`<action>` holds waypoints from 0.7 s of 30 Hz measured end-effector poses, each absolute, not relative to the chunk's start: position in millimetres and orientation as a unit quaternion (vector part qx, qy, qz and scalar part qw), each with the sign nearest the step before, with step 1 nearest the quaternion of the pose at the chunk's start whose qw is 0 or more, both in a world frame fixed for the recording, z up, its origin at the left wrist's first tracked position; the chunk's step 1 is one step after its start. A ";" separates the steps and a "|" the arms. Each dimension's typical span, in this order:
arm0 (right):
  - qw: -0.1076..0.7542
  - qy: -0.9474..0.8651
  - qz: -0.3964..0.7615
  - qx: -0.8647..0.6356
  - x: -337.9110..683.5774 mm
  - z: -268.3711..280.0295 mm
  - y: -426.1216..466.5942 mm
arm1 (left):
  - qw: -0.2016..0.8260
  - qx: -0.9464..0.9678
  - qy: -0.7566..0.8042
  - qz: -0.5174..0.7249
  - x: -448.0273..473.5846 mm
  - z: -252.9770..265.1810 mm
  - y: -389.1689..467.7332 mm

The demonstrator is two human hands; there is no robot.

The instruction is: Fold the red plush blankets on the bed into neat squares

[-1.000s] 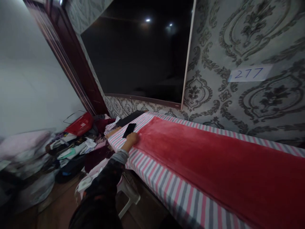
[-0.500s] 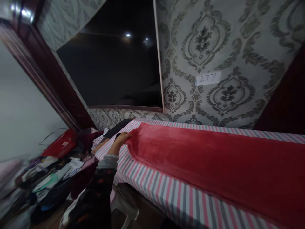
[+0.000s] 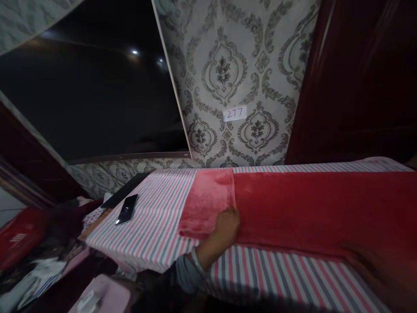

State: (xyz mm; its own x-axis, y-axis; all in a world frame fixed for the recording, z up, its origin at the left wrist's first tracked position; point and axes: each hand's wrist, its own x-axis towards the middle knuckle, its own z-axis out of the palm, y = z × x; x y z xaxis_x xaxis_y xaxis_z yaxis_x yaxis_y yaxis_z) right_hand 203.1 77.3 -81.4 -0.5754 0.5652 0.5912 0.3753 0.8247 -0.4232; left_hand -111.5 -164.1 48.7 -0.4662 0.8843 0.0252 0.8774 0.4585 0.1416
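Note:
A long red plush blanket lies on a pink, grey and white striped cloth. Its left end is turned over to the right, and that flap looks paler. My left hand is closed on the edge of this flap, near the blanket's front side. At the lower right, my right hand is dim and blurred. Its fingers look stretched out over the blanket's front edge, apparently holding nothing.
A black phone lies on the striped cloth at the left. Behind stand a large dark television and a patterned wall with a "277" label. Clothes and a red bag are heaped at the left, by a pink stool-like surface.
My left hand has carried the blanket's left end over to the right, making a fold. The phone is now uncovered. The view has turned right, and my right hand has come into sight.

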 end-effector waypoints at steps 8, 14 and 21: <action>0.368 -0.800 0.364 -0.304 120.3 -22.2 58.3 | -0.149 0.517 0.818 0.203 -117.7 -10.3 -212.6; 0.226 -0.746 0.589 -0.214 -35.6 8.3 39.2 | -0.138 0.527 0.810 0.219 -127.2 -30.1 -224.3; 0.225 -0.753 0.571 -0.236 -152.4 4.5 19.5 | -0.148 0.537 0.801 0.221 -135.8 -42.3 -225.6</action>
State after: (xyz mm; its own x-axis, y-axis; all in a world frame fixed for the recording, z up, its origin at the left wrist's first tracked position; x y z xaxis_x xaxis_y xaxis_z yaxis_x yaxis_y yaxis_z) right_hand -152.4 19.5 4.5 -0.7879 0.6119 0.0693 0.0983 0.2361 -0.9667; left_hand -135.8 -225.6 -42.3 -0.3803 0.7943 0.4738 0.9249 0.3259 0.1960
